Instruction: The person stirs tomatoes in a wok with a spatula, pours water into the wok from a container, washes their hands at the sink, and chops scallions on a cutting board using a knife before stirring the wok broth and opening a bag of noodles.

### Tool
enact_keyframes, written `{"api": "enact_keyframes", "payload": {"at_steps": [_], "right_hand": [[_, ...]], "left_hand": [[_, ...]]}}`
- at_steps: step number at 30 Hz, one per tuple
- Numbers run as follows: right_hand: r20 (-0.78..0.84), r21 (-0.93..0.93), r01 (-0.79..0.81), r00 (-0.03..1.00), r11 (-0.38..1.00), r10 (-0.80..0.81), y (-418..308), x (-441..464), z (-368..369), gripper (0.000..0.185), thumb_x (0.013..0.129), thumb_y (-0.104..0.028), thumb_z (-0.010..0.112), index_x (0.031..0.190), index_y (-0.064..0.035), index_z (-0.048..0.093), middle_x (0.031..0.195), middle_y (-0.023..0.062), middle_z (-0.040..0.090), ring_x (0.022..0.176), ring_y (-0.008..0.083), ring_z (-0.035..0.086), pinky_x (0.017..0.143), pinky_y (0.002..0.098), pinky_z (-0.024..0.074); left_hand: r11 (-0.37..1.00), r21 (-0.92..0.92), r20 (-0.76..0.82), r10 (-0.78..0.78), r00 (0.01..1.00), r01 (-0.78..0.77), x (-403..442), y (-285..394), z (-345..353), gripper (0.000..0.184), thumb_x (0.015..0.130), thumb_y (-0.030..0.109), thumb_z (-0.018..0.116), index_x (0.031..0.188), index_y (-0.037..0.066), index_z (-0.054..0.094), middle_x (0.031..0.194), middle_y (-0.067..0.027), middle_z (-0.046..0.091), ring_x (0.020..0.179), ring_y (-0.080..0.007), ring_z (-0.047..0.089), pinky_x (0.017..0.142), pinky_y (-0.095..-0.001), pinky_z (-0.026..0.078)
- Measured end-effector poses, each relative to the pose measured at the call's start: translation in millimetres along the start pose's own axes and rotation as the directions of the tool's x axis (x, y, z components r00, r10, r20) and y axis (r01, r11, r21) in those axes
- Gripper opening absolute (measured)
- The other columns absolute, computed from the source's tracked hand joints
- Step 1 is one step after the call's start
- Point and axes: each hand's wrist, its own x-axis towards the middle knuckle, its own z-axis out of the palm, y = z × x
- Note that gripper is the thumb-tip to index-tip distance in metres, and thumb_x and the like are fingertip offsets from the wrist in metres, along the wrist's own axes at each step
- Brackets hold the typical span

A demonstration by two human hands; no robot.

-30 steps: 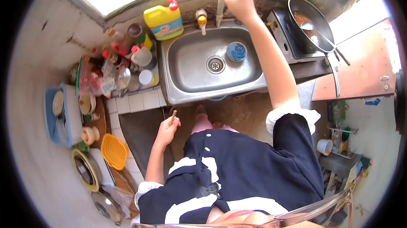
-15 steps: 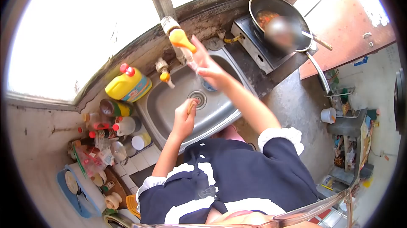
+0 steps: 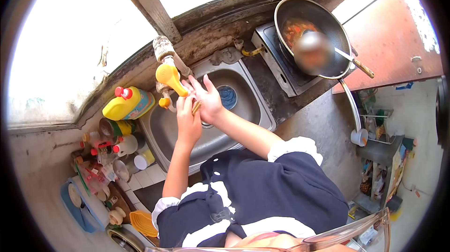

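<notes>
Over the steel sink (image 3: 218,144), my left hand (image 3: 189,123) is closed around a short brown wooden stick (image 3: 196,107). My right hand (image 3: 208,100) is open beside it, palm up with fingers spread, under the orange-handled tap (image 3: 170,77). The fingertips of both hands are close together, just below the tap's handle. A smaller tap with an orange handle (image 3: 164,102) stands to the left. Behind my right hand, a round container with something blue (image 3: 227,97) sits in the sink.
A wok (image 3: 287,15) with food and a ladle rests on the stove (image 3: 283,76) at the right. Left of the sink stand a yellow jug (image 3: 123,110) and several bottles. A blue basin (image 3: 77,214) and an orange basket (image 3: 143,223) lie at the lower left.
My right hand has come down from the tap handle and turned palm up. My left hand, with the stick, has risen over the sink beside it. The view has turned and shifted.
</notes>
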Motion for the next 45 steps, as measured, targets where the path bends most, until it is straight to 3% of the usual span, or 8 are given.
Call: {"api": "enact_keyframes", "payload": {"at_steps": [9, 14, 29, 34, 37, 39, 42, 45], "right_hand": [[0.037, 0.190, -0.062, 0.998, 0.980, 0.056, -6.1, 0.2, 12.7, 0.090, 0.089, -0.066, 0.037, 0.147, -0.0008, 0.015, 0.147, 0.0178, 0.033, 0.136, 0.0291, 0.030, 0.110, 0.0422, 0.0280], [0.048, 0.105, -0.053, 0.998, 0.993, 0.049, -8.4, -7.4, 18.6, 0.096, 0.086, -0.071, 0.033, 0.147, 0.0018, 0.015, 0.151, 0.0218, 0.023, 0.141, 0.0308, 0.020, 0.116, 0.0449, 0.0137], [0.093, 0.050, -0.025, 0.995, 0.998, 0.020, -7.6, -20.1, 31.2, 0.093, 0.088, -0.070, 0.028, 0.145, 0.0034, 0.021, 0.149, 0.0211, 0.028, 0.138, 0.0297, 0.028, 0.113, 0.0423, 0.0215], [0.084, -0.113, 0.033, 0.996, 0.993, -0.024, 3.7, -18.6, 24.3, 0.073, 0.097, -0.053, 0.024, 0.145, 0.0025, 0.023, 0.152, 0.0209, 0.023, 0.141, 0.0315, 0.023, 0.116, 0.0431, 0.0176], [0.039, -0.448, 0.180, 0.983, 0.876, -0.182, 22.2, -18.1, 20.8, 0.056, 0.101, -0.042, 0.030, 0.143, -0.0050, 0.028, 0.137, 0.0094, 0.041, 0.130, 0.0187, 0.035, 0.110, 0.0337, 0.0257], [0.232, -0.759, 0.277, 0.961, 0.590, -0.152, 25.2, -19.1, 13.3, 0.073, 0.098, -0.047, 0.030, 0.149, 0.0001, 0.006, 0.156, 0.0143, 0.009, 0.144, 0.0265, 0.010, 0.116, 0.0357, 0.0069], [0.384, -0.880, 0.431, 0.892, 0.198, -0.236, 32.9, -21.7, -7.8, 0.071, 0.095, -0.038, 0.043, 0.147, 0.0022, 0.016, 0.150, 0.0187, 0.022, 0.141, 0.0299, 0.017, 0.114, 0.0385, 0.0136], [0.468, -0.882, 0.470, 0.868, -0.027, -0.168, 18.6, -19.4, -12.7, 0.080, 0.094, -0.044, 0.045, 0.149, 0.0006, 0.008, 0.155, 0.0183, 0.009, 0.144, 0.0296, 0.007, 0.115, 0.0387, 0.0076]], "left_hand": [[0.992, 0.089, -0.066, 0.098, 0.993, -0.092, -8.7, 11.1, -16.2, 0.024, 0.084, -0.002, 0.051, 0.107, -0.001, 0.057, 0.117, -0.0203, 0.054, 0.111, -0.0380, 0.051, 0.095, -0.0407, 0.041], [0.983, -0.029, 0.046, 0.180, 0.983, -0.179, -24.7, 12.4, -21.3, 0.023, 0.080, -0.005, 0.053, 0.102, -0.002, 0.057, 0.111, -0.0162, 0.056, 0.105, -0.0340, 0.054, 0.091, -0.0383, 0.044], [0.965, -0.086, 0.167, 0.258, 0.952, -0.247, -33.7, 6.3, -30.1, 0.029, 0.079, -0.007, 0.053, 0.107, -0.003, 0.057, 0.117, -0.0166, 0.055, 0.108, -0.0336, 0.052, 0.093, -0.0386, 0.044], [0.984, -0.097, -0.028, 0.150, 0.988, -0.152, -20.1, -5.6, -17.9, 0.023, 0.086, 0.000, 0.052, 0.108, -0.002, 0.056, 0.117, -0.0162, 0.052, 0.112, -0.0330, 0.049, 0.097, -0.0379, 0.039], [0.986, -0.089, -0.308, 0.104, 0.946, -0.138, -7.8, -9.4, 7.9, 0.021, 0.094, 0.010, 0.048, 0.110, -0.001, 0.055, 0.113, -0.0157, 0.053, 0.107, -0.0286, 0.052, 0.093, -0.0352, 0.041], [0.937, -0.350, -0.347, -0.140, 0.927, 0.011, 5.2, -19.3, 15.9, 0.023, 0.096, 0.013, 0.046, 0.113, 0.000, 0.054, 0.111, -0.0123, 0.055, 0.099, -0.0225, 0.054, 0.088, -0.0326, 0.043], [0.772, -0.629, -0.253, -0.318, 0.914, 0.095, 23.8, -41.7, 29.9, 0.032, 0.101, 0.020, 0.039, 0.127, 0.003, 0.048, 0.114, -0.0041, 0.057, 0.083, -0.0088, 0.051, 0.074, -0.0247, 0.045], [0.393, -0.885, 0.071, -0.414, 0.907, 0.249, 25.8, -27.1, 30.1, 0.039, 0.100, 0.020, 0.042, 0.135, 0.004, 0.043, 0.131, -0.0129, 0.050, 0.120, -0.0214, 0.046, 0.101, -0.0325, 0.035]]}}
